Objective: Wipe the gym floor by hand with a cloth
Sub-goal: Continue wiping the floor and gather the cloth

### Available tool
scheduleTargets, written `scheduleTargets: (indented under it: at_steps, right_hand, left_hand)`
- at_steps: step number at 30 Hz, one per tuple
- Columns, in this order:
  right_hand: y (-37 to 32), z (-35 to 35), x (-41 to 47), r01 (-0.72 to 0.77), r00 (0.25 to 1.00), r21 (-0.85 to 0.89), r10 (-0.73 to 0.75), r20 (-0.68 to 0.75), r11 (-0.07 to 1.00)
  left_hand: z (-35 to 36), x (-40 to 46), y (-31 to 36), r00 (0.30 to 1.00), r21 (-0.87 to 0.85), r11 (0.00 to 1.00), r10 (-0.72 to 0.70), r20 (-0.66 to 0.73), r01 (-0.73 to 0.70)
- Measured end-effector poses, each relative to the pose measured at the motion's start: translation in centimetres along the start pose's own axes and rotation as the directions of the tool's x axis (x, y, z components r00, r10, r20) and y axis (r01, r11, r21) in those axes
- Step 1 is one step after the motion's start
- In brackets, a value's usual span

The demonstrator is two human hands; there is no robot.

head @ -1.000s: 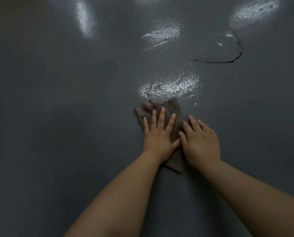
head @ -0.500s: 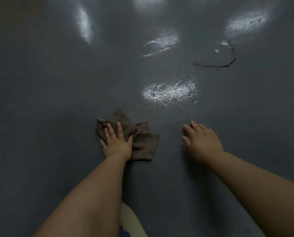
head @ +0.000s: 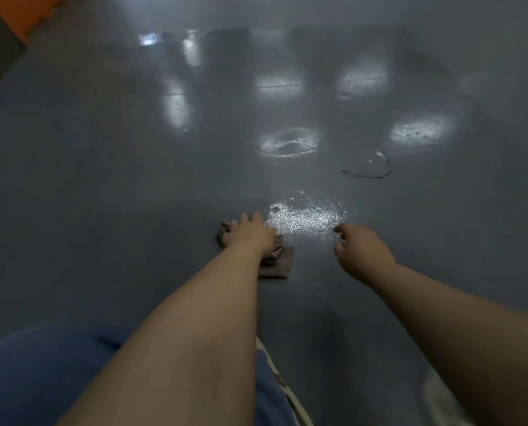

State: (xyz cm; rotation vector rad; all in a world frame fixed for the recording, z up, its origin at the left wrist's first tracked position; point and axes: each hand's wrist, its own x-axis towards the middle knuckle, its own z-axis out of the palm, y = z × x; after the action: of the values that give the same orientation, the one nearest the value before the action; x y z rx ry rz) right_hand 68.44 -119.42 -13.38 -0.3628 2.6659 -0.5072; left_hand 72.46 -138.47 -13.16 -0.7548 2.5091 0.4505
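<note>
A crumpled brown cloth (head: 277,259) lies on the dark grey gym floor (head: 103,186) in front of me. My left hand (head: 248,231) rests flat on the cloth with fingers stretched forward, covering most of it. My right hand (head: 361,245) hovers or rests on the bare floor to the right of the cloth, fingers loosely curled and holding nothing. A wet, glistening patch (head: 305,218) shines on the floor between and just beyond both hands.
A thin dark crack or curved line (head: 367,173) marks the floor farther ahead on the right. Several light reflections (head: 289,142) shine on the floor. An orange mat edge (head: 32,16) sits at the far upper left. My blue-clad knee (head: 41,373) is at the lower left.
The view has pulled back and tilted up, showing more floor. My left hand slid the cloth back toward the right. My right hand's fingers have curled from flat.
</note>
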Motion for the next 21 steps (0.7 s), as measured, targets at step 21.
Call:
scheduleTargets:
  at_steps: [21]
  right_hand:
    - [-3.3,9.8,6.7,-0.016,0.994,0.105,0.005,0.109,0.994]
  left_hand:
    - [6.5,4.2,-2.4,0.998,-0.019,1.0,-0.018,0.061,0.019]
